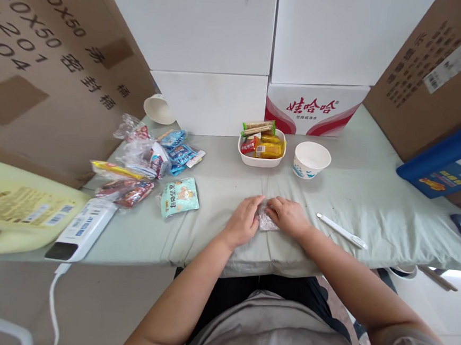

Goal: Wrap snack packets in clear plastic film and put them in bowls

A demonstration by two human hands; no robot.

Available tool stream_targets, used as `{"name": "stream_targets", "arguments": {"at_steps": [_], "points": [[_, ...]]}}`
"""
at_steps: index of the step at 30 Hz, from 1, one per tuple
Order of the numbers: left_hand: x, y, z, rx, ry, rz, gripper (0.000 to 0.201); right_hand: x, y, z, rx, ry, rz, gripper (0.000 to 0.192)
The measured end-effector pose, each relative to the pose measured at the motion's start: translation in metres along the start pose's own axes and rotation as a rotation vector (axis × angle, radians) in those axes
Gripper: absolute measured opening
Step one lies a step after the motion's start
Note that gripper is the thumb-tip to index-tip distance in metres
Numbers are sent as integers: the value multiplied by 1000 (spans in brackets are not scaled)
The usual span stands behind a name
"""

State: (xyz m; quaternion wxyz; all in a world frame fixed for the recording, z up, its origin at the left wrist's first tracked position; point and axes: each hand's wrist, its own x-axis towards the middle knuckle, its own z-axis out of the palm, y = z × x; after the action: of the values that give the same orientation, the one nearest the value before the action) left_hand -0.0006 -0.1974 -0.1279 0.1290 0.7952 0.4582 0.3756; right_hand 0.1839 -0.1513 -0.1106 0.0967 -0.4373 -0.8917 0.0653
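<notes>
A small clear plastic packet (267, 221) lies on the pale green cloth of the worktop (356, 198), near its front edge and right before the person. Both hands meet on it: the left hand (244, 221) pinches its left side and the right hand (288, 218) its right, each grip closed on the wrapper, fingers curled over the top so that the film is pressed flat against the cloth. Held from both sides like this, the packet is steadied and cannot slide; what is inside it is too small to tell.

Just to the right of the right hand lies a white pen (341, 230), set slantwise and apart from the fingers. Farther back stand a white tray of snack packets (262, 145) and, just beside it, an empty paper bowl (312, 159), both within easy reach of the hands. To the left, well apart, a teal snack pouch (179, 196) lies flat, and beyond it a loose heap of wrapped snacks (147, 160). A tipped paper cup (159, 109) rests against the white cartons (218, 54) that wall the back. At the far left edge sit a yellow jug (16, 209) and a white power strip (84, 228).
</notes>
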Motion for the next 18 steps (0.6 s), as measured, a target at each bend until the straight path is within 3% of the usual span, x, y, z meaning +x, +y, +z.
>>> {"name": "stream_targets", "arguments": {"at_steps": [3,5,8,12,13,15,17,18], "points": [[3,6,-5,16,95,45,29,-4,-2,4,3,22,-21,22],[5,10,-5,42,5,80,14,-4,-1,7,12,40,-27,21],[8,12,-2,91,-137,13,3,-2,6,9,-24,117,56,18],[9,11,2,94,-171,-48,6,-3,17,3,-71,329,253,17],[8,10,2,90,-172,-46,6,-5,17,1,-41,378,208,18],[7,9,1,77,-168,-36,8,-11,12,-2,61,384,-24,19],[6,7,1,57,-148,-35,11,-19,2,-2,160,270,-248,18],[5,6,0,52,-127,-42,14,-23,-2,-1,184,210,-294,18]]}}
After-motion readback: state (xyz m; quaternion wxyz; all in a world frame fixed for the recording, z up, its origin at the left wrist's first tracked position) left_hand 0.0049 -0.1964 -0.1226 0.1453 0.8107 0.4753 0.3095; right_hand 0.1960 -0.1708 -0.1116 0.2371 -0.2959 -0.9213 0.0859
